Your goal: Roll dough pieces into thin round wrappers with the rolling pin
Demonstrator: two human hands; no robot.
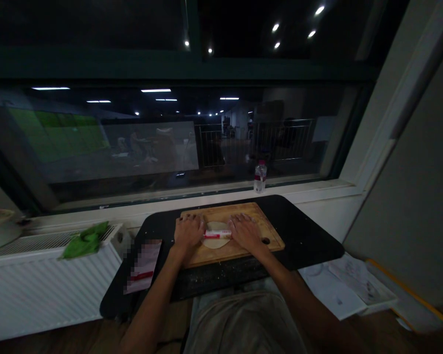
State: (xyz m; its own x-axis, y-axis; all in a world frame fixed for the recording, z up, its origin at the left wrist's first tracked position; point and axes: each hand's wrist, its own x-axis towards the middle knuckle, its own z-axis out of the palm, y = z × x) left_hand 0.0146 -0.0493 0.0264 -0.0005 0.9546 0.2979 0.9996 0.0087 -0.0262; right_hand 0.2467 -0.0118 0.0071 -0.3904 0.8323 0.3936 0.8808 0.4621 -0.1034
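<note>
My left hand [189,231] and my right hand [245,230] rest on the two ends of a rolling pin [217,234], fingers pointing away from me and curved over it. A red and white label wraps the middle of the pin, and its ends are hidden under my hands. Beneath it lies a thin round sheet of dough [215,244], pale and flat. The dough is on a wooden cutting board [210,256] with a dark hole near its right corner. Pale dust marks my fingers.
The board sits on a black table [302,236] flecked with crumbs. A partly blurred packet [147,260] lies left. On the windowsill stands a plastic bottle [260,177]. A green cloth [86,241] hangs over the radiator [51,290]; a white box with papers [349,285] is at right.
</note>
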